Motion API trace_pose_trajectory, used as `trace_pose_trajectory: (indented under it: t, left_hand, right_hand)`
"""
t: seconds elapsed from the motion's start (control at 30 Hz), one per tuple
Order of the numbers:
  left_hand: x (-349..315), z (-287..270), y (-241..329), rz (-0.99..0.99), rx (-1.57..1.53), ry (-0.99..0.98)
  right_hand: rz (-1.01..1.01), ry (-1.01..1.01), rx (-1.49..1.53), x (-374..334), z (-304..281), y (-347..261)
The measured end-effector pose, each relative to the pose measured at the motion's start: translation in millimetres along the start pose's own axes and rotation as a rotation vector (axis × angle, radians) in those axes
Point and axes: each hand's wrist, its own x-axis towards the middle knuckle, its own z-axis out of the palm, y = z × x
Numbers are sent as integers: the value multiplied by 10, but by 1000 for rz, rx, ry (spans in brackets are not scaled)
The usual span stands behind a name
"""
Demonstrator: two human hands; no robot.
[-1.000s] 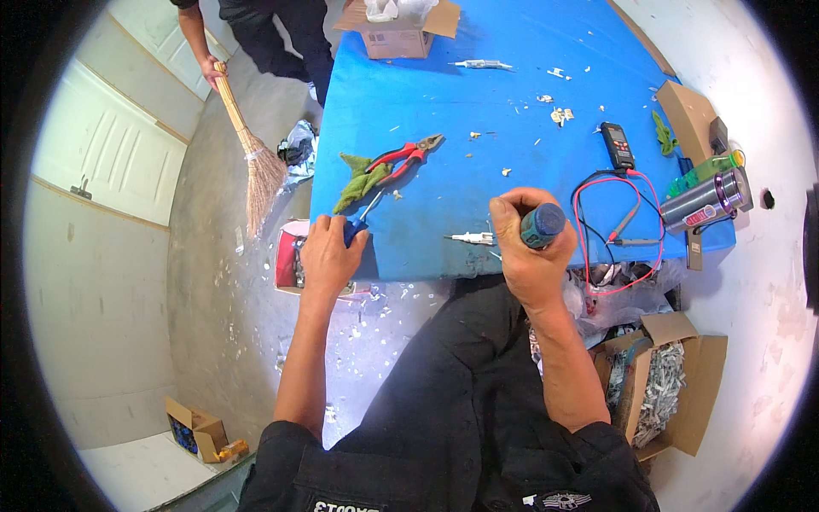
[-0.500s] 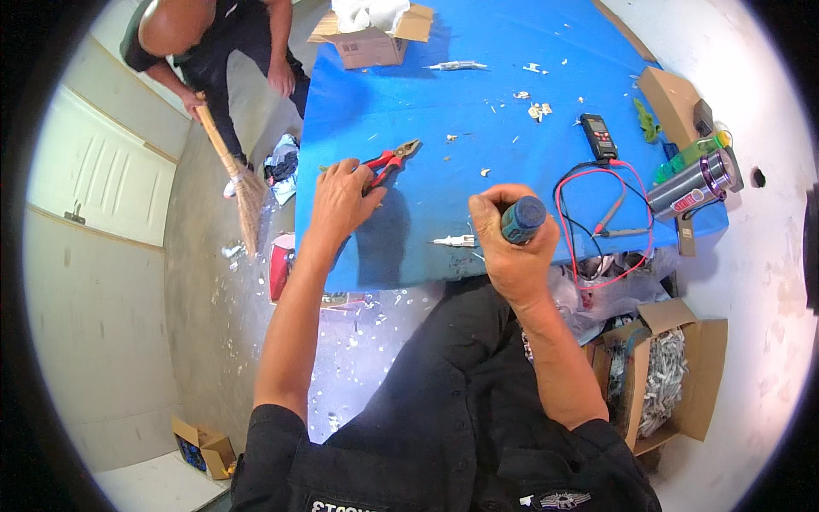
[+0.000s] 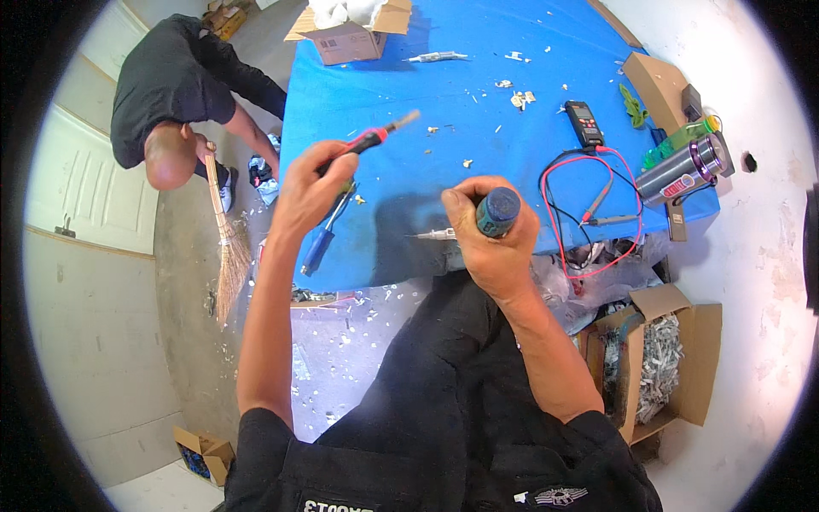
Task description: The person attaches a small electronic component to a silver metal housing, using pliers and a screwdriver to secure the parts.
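Note:
My left hand (image 3: 312,189) is closed around red-and-black pliers (image 3: 372,138), held above the table's left part with the jaws pointing away to the right. Below that hand lies a blue-handled screwdriver (image 3: 319,247), partly covered by the hand. My right hand (image 3: 496,243) grips a thick blue handle (image 3: 498,212) upright, seen end-on; the tool's lower part is hidden. Just left of my right fist, a slim white part with a thin pointed tip (image 3: 437,234) lies on the blue cloth, its right end hidden by the hand.
On the blue-covered table (image 3: 401,162) are a meter (image 3: 584,124) with red and black leads, a metal flask (image 3: 680,181), an open carton (image 3: 350,43) and small scraps. A carton of white parts (image 3: 661,363) stands at right. A person bends beside a broom (image 3: 226,264) at left.
My left hand has picked the pliers up off the table, uncovering the screwdriver. My right hand keeps its grip on the blue handle. The person at left bends lower, and the broom has shifted.

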Motion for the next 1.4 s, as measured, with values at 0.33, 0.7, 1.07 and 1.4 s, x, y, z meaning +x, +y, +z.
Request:
trace_pose_trajectory:
  t: [0.33,0.7,1.07,1.4]
  left_hand:
    - [-801,19,1271,405,-215,-247]
    - [-1006,50,1392,617,412,-91]
    - [-1088,91,1461,512,630,-50]
    - [-1085,-9,1592,604,575,100]
  right_hand:
    - [9,-93,120,-12,-95,109]
    - [-117,-137,-182,-31,-68,190]
    - [-92,-251,-40,-63,-36,39]
    - [-94,-141,15,-106,-30,35]
